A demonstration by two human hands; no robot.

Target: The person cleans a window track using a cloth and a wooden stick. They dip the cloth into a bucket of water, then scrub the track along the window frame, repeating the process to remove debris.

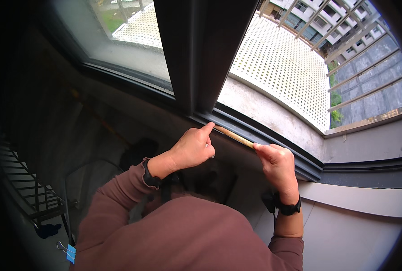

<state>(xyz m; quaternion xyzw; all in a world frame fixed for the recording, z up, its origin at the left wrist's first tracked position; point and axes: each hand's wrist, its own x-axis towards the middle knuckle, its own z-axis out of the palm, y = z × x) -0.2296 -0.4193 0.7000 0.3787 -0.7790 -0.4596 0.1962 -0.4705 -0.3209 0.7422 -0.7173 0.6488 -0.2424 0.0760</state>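
Observation:
My right hand (278,163) grips the near end of a thin wooden stick (235,136), which lies along the inner edge of the dark sliding-window track (272,146). At the stick's far end, the index fingertip of my left hand (192,148) is pointed out, touching or almost touching it. The other left fingers are curled around a small whitish scrap (207,145), mostly hidden, perhaps tissue. Above the left hand, the dark upright frame (191,54) of the window meets the track.
Outside the open section are a white perforated panel (279,64) and metal bars (368,91). A fogged glass pane (126,57) is at upper left. Below it stand a dark slatted rack (35,189) and a blue binder clip (71,253). A pale ledge (357,200) runs at right.

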